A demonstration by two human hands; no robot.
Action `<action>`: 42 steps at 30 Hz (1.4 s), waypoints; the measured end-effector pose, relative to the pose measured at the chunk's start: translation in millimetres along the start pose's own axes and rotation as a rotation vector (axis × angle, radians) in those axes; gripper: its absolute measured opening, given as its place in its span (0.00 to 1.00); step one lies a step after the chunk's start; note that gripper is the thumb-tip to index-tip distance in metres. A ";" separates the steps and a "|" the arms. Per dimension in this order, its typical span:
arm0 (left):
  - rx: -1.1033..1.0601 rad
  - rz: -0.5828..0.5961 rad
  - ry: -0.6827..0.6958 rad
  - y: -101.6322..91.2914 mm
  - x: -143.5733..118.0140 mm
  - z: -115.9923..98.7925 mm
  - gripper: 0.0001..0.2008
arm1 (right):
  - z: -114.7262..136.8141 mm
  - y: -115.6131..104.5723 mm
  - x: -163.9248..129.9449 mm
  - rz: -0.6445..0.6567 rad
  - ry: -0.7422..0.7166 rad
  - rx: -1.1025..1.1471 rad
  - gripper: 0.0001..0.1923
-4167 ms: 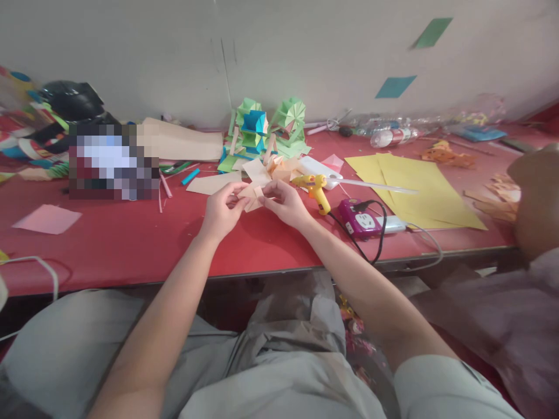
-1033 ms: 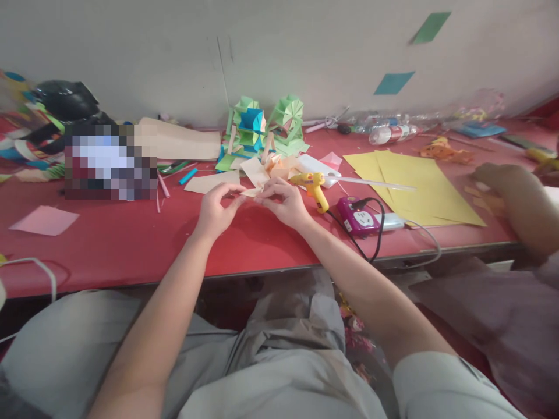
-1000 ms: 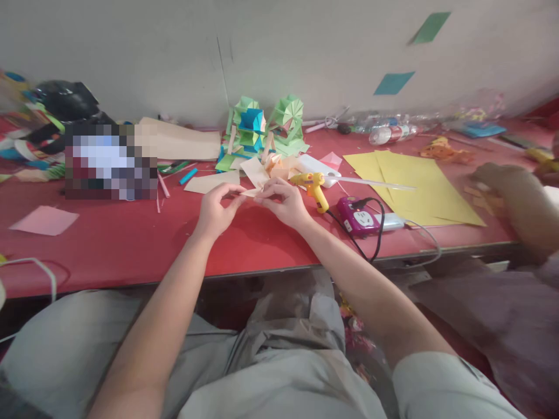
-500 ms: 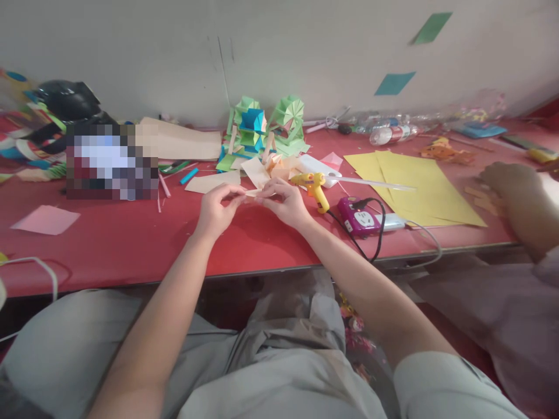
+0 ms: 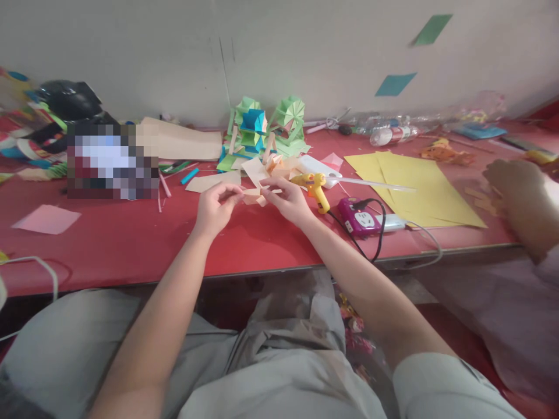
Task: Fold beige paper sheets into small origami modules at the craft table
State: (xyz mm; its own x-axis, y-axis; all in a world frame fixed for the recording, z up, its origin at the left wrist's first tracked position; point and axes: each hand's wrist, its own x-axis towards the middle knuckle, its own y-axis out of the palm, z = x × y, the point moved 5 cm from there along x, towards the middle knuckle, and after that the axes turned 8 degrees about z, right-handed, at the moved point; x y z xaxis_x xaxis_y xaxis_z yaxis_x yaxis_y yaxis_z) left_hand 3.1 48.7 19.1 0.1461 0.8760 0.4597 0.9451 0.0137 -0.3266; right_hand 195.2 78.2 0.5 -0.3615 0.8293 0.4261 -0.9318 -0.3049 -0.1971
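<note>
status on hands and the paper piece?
Left hand and right hand both pinch the small folded peach paper piece. Yellow glue gun beside right hand, apart.

left hand (image 5: 213,208) and right hand (image 5: 288,201) close together, fingers pinched

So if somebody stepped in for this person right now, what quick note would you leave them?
Left hand: pinching the left end of the small folded peach paper piece.
Right hand: pinching its right end, above the red table.
Nearby: yellow glue gun just right of the hands, purple power socket, yellow paper sheets, green and blue folded paper models behind.
Done: piece partly folded.
Left: how much folding remains cannot be told.
</note>
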 end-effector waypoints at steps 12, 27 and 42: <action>-0.073 0.284 -0.176 11.0 -3.1 -5.3 0.15 | 12.9 6.5 -4.1 0.121 -0.013 -0.106 0.20; -0.018 0.355 -0.181 6.1 -4.9 -7.2 0.13 | 13.2 10.2 -5.4 0.192 0.001 -0.084 0.19; -0.016 0.424 -0.197 8.2 -6.3 1.1 0.14 | 14.9 15.3 -6.4 0.309 0.109 -0.046 0.25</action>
State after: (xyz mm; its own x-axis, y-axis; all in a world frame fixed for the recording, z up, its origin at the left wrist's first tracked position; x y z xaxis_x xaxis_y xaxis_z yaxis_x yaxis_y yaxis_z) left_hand 9.6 43.8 12.6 0.4637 0.8775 0.1221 0.8186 -0.3716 -0.4380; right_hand 182.8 61.2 7.9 -0.6191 0.7468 0.2429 -0.7749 -0.5306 -0.3436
